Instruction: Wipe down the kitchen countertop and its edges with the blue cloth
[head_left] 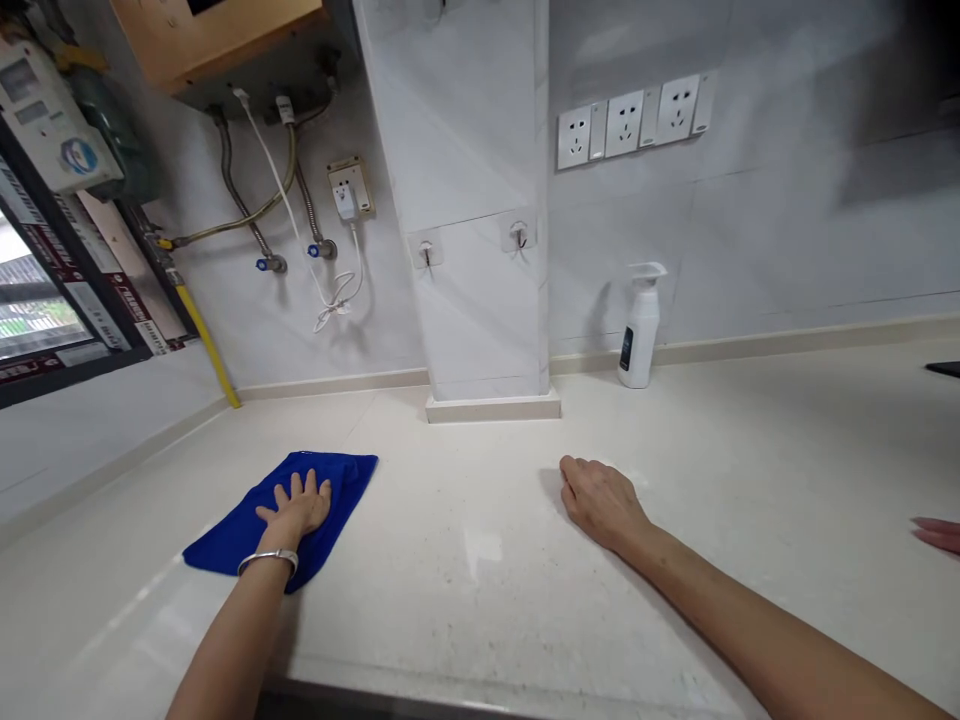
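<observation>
My left hand, with a silver bangle at the wrist, lies flat on a blue cloth. Its fingers are spread and press the cloth against the pale countertop. The cloth is laid out at the left, its far edge slightly rumpled. My right hand rests on the counter right of the middle, curled into a loose fist, and nothing shows in it. Beyond it, near the wall, a white pump bottle with a dark label stands upright.
Another person's fingertips reach in at the right edge. A dark object lies farther back there. A boxed-in column juts out over the counter's back. At the left are a yellow pipe and a hanging white cord.
</observation>
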